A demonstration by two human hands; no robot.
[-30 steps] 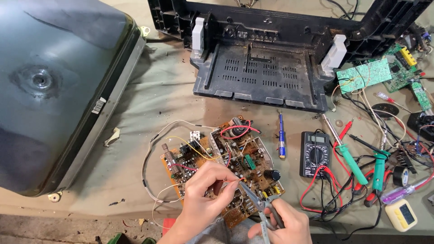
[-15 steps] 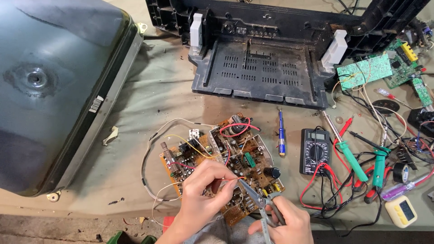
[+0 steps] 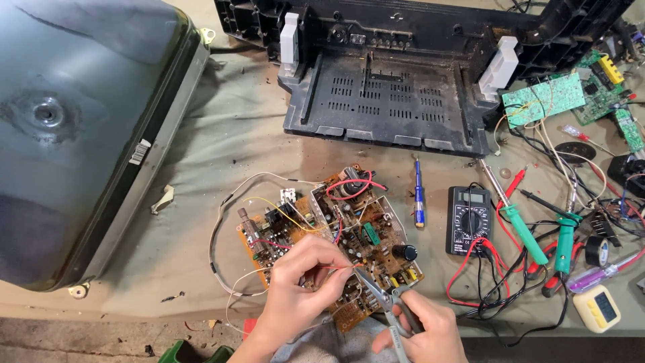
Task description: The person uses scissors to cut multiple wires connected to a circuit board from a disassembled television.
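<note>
Steel pliers (image 3: 376, 296) in right hand (image 3: 420, 329), tips up-left

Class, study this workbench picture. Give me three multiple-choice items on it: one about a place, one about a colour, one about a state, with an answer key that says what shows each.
1. Where is the multimeter?
A. Right of the circuit board
B. On the picture tube
C. Inside the black casing

2. What colour is the soldering iron handle?
A. Yellow
B. Green
C. White

3. What is the right hand doing?
A. Resting open on the cloth
B. Holding a screwdriver upright
C. Gripping pliers at the wire

Key: 1 A, it lies beside the board's right edge. 2 B, the grip is green. 3 C, its tips meet the thin wire that the left hand pinches.
</note>
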